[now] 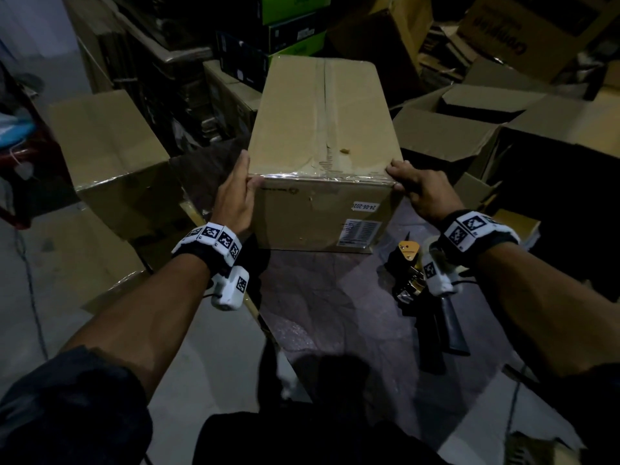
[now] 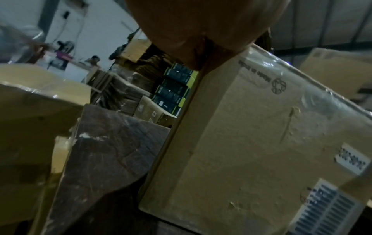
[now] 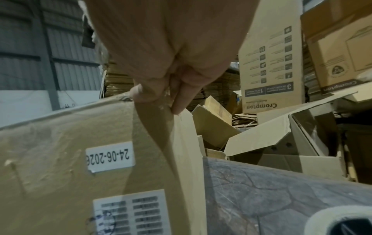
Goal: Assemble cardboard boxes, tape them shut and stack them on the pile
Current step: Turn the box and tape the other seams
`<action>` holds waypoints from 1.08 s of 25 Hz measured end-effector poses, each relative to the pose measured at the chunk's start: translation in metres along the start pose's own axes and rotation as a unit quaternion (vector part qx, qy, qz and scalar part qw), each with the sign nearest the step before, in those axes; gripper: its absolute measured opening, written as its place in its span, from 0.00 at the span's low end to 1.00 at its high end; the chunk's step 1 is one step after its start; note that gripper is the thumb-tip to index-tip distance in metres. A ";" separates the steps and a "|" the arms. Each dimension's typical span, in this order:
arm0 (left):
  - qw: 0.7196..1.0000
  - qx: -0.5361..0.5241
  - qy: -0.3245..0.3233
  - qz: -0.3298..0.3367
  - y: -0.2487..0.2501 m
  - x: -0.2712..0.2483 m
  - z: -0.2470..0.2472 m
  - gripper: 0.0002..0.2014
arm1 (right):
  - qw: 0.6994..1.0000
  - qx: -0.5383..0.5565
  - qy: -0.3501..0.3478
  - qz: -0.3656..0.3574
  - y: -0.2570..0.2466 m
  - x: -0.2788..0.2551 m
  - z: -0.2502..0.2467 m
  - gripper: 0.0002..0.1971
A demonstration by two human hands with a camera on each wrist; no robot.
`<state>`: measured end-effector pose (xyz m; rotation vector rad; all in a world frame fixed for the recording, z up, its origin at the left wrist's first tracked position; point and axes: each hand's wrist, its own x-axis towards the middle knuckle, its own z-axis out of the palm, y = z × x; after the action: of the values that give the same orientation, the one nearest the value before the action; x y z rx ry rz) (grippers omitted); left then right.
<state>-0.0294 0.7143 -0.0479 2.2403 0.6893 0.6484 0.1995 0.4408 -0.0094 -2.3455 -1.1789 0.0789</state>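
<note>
A closed brown cardboard box (image 1: 322,122) stands on a dark stone-patterned table (image 1: 335,313), with clear tape along its top seam and near top edge. My left hand (image 1: 248,172) lies flat along the box's left side, thumb hooked over the near upper corner. My right hand (image 1: 399,177) grips the near upper right corner, fingers on top and thumb on the front face. The left wrist view shows my palm (image 2: 201,23) against the box (image 2: 251,143). In the right wrist view my fingers (image 3: 177,95) point down the edge of the box (image 3: 60,151), which carries white labels.
A tape dispenser (image 1: 412,273) lies on the table under my right wrist. Another taped box (image 1: 110,146) sits to the left. Open, empty cartons (image 1: 469,129) crowd the right. Green-and-black cartons (image 1: 292,31) and flat cardboard stacks stand behind. Printed cartons (image 3: 271,63) rise at far right.
</note>
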 end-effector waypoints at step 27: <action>0.982 0.003 0.013 -0.188 0.036 -0.036 -0.040 0.18 | 0.858 0.433 -0.061 0.269 -0.143 -0.040 -0.032 0.08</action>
<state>-0.0702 0.6873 -0.0049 2.0304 1.0934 0.4859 0.0781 0.4674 0.0783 -1.7580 -0.3385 0.7880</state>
